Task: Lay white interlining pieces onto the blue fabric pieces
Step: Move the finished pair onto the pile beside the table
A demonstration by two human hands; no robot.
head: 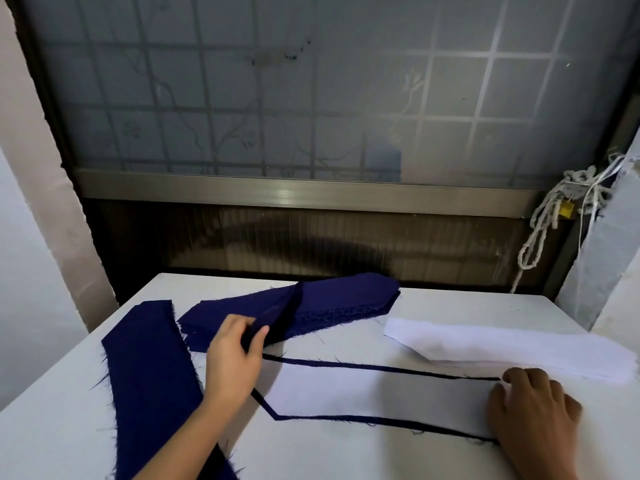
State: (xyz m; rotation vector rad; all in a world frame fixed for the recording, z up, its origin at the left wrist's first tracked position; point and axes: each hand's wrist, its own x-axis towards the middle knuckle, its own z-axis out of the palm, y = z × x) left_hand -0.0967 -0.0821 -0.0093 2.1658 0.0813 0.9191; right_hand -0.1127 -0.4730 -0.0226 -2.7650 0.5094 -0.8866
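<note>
- Right hand (535,410): fingers extended and pressing flat on the right end of the laid interlining piece (374,393); it grips nothing. Press firmly so the layer cannot creep.
- The interlining covers a blue fabric piece (381,368) mid-table (346,455) (only a narrow blue border shows). Verify that the border is even all round.
- Left hand (239,348): thumb and fingers pinch the top ply of the blue stack (329,303). Separate one ply only.
- The white interlining stack (502,344) lies just behind the right hand.

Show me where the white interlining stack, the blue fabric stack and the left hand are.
white interlining stack (502,344), head view, middle of its top sheet.
blue fabric stack (346,299), head view, top piece towards the far end.
left hand (232,358), head view, back of the hand.
</note>
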